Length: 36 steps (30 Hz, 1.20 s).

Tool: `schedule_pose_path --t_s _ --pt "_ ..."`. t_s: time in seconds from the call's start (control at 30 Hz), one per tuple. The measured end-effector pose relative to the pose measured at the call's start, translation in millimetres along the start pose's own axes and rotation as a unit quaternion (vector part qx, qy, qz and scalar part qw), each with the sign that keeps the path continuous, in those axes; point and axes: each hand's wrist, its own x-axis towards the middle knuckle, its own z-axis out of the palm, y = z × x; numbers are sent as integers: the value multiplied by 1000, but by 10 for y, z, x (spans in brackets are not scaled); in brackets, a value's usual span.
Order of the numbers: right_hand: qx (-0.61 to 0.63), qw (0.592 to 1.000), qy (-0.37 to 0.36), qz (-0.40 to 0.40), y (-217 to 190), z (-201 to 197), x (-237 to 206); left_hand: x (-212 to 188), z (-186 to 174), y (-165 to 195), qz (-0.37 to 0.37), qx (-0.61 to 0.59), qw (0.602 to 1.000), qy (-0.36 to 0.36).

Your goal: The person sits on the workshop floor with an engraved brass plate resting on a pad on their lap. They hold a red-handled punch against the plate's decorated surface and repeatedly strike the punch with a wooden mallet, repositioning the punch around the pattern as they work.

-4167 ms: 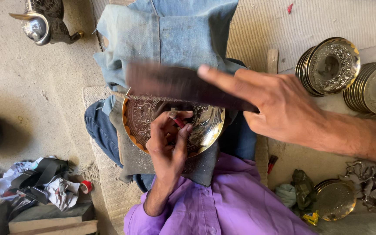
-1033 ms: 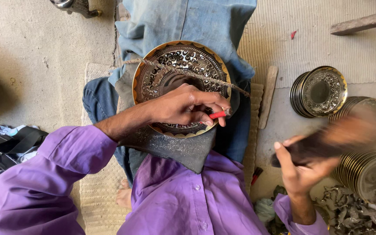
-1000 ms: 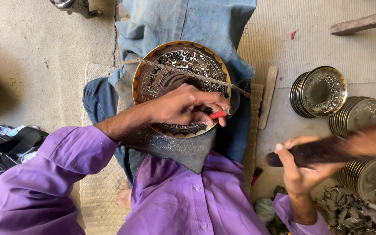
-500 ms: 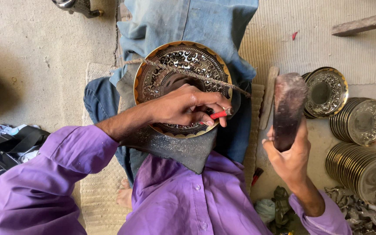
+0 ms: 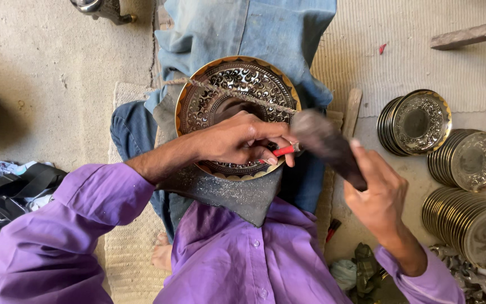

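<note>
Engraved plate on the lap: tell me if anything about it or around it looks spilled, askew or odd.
Fine glittering metal dust is scattered over the dark pad under the engraved plate. A twisted cord runs slantwise across the plate's face. The stacked plates at the right lean in fanned piles, not squared up. No damage shows.

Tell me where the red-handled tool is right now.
In the head view, the red-handled tool is pinched in the left hand against the lower right part of the engraved brass plate on the lap, beside the dark mallet held by the right hand.

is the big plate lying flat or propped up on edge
Lying roughly flat, face up: the plate shows its whole round patterned face on the lap, under the left hand.
</note>
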Motion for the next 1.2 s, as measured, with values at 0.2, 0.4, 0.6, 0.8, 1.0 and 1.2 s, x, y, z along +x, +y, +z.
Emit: schedule_pose_path --t_s 0.2,0.4,0.6,0.8,1.0,1.2 --pt "16 1000 -12 19 23 -23 41 -3 -11 -5 0 -4 1000 -2" --pt "-8 1000 -14 -7 26 -62 84 -15 -9 -29 17 -3 1000 -4" --pt "5 1000 -29 8 36 -74 117 -20 -21 -23 8 -13 1000 -7" --pt "-7 999 -36 -3 32 -102 153 -24 -23 -16 3 -5 1000 -5" --pt "-6 999 -44 -1 57 -67 108 -25 -13 -7 -2 14 1000 23" --pt "253 955 53 146 89 10 35 -8 13 15 -34 18 997 60"
